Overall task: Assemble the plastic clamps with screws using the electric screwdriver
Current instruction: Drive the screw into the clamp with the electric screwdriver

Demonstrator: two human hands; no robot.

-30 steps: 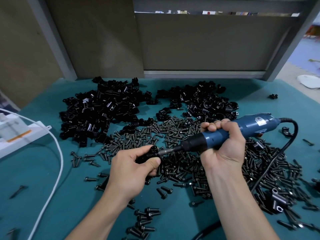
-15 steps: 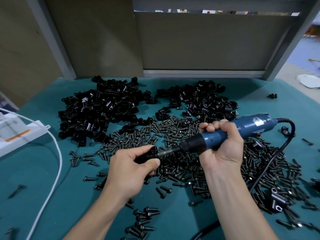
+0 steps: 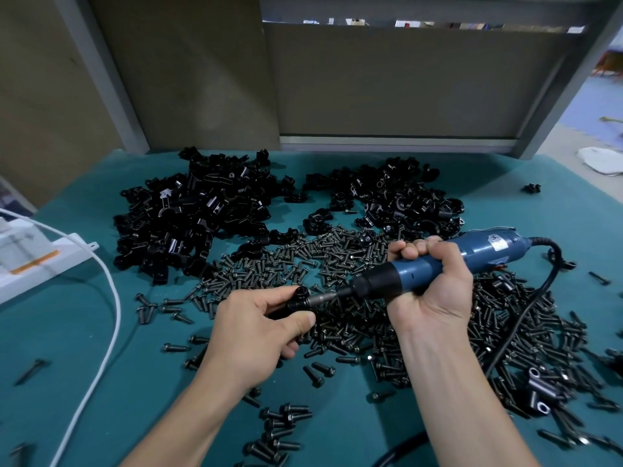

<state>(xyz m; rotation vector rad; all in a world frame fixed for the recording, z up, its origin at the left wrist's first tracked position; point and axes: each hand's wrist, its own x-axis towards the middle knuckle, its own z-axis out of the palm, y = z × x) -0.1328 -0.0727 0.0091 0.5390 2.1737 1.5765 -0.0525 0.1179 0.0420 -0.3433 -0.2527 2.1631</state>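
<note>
My left hand [image 3: 256,332] pinches a small black plastic clamp [image 3: 298,298] between thumb and fingers, just above the table. My right hand [image 3: 431,284] grips the blue electric screwdriver [image 3: 448,261] around its barrel. The screwdriver's bit [image 3: 325,297] points left and meets the clamp's side. Most of the clamp is hidden by my fingers. A wide pile of black screws [image 3: 303,261] lies under and behind both hands. Two heaps of black clamp parts sit farther back, a left heap [image 3: 192,214] and a right heap [image 3: 404,200].
The green table mat [image 3: 84,332] carries a white power strip [image 3: 37,261] with a white cable [image 3: 108,332] at the left. The screwdriver's black cord [image 3: 526,315] loops down on the right. A few assembled clamps [image 3: 539,389] lie at the right. Grey panels stand behind the table.
Both hands and the screwdriver have shifted slightly, staying joined at the clamp. The grip on each is unchanged.
</note>
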